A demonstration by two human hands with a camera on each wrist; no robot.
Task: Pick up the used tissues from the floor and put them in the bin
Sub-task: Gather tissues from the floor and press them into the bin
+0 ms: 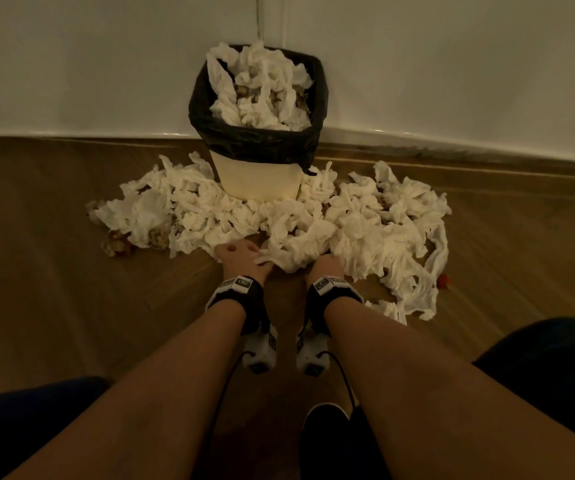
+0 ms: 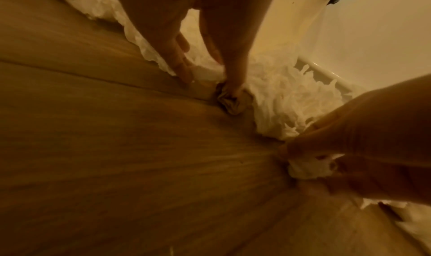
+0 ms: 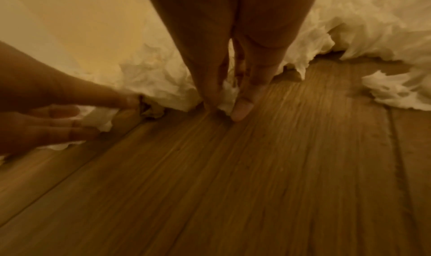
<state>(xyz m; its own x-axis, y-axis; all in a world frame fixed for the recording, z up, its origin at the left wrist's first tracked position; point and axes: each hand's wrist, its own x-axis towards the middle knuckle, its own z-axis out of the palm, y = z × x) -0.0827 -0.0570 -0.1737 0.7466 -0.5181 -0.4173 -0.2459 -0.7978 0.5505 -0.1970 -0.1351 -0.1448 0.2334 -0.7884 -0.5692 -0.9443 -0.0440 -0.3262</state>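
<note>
Seen from above: left hand (image 1: 235,261) and right hand (image 1: 325,266) reaching down side by side to the brown wooden plank floor (image 1: 54,271), at the near edge of a wide heap of crumpled white used tissues (image 1: 365,223). Left hand fingers curled, pinching a white tissue edge against the floor. Right hand fingertips (image 3: 241,110) closed on a small tuft of tissue at the heap's edge. Just beyond both hands, ringed by the tissues, a cream plastic bin with a black liner bag (image 1: 261,181), already heaped with more tissues, against a white wall (image 1: 452,64).
</note>
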